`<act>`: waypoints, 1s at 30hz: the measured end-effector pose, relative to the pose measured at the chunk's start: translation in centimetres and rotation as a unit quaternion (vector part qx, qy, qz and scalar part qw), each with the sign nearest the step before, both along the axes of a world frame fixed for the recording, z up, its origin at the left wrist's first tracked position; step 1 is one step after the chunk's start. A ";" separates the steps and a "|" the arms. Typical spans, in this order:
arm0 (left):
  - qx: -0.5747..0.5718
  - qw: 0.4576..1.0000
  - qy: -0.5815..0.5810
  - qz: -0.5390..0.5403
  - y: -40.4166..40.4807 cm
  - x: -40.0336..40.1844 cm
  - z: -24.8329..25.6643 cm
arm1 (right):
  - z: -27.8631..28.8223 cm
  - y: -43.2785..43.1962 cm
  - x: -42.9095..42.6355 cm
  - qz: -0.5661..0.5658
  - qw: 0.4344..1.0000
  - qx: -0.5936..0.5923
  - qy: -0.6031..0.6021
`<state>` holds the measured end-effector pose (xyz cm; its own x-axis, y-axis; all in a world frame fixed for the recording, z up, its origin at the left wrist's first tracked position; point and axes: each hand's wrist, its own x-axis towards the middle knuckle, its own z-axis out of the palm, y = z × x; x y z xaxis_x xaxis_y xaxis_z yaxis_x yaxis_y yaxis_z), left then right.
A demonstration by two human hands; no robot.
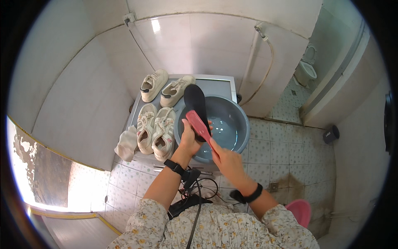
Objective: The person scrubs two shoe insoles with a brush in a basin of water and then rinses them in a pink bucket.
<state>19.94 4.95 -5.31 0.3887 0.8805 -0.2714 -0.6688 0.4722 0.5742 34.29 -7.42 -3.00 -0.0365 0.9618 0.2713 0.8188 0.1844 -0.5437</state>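
A black shoe insole (195, 98) lies in my left hand (189, 140), over the left part of a grey-blue plastic basin (245, 124) that holds water. My right hand (228, 162) grips the handle of a pink plastic brush (198, 124). The brush head rests on or just above the insole; its bristles face down and are hidden. Left of the basin stand several off-white lace-up sneakers: one pair at the back (154, 85), another pair in front (164, 132). A crumpled whitish cloth (127, 143) sits at the left front corner.
The basin and shoes stand on a grey-topped cabinet (214, 85) against a tiled wall. A hose (270, 65) hangs from a wall tap at the right. Black cables (211, 186) hang below my forearms. A pink basin (299, 211) and a dark bin (331, 134) are on the right.
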 end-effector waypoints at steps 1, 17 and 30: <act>0.005 1.000 0.019 -0.006 0.1 0.2 -0.1 | 0.1 0.8 0.2 -0.006 1.000 0.011 -0.007; 0.030 0.996 -0.071 -0.052 0.6 -4.2 -0.8 | -1.9 4.6 4.8 -0.024 0.988 -0.050 -0.145; 0.034 0.998 -0.041 -0.044 0.7 -2.4 -0.9 | -1.0 2.1 -1.6 0.027 0.996 0.016 0.084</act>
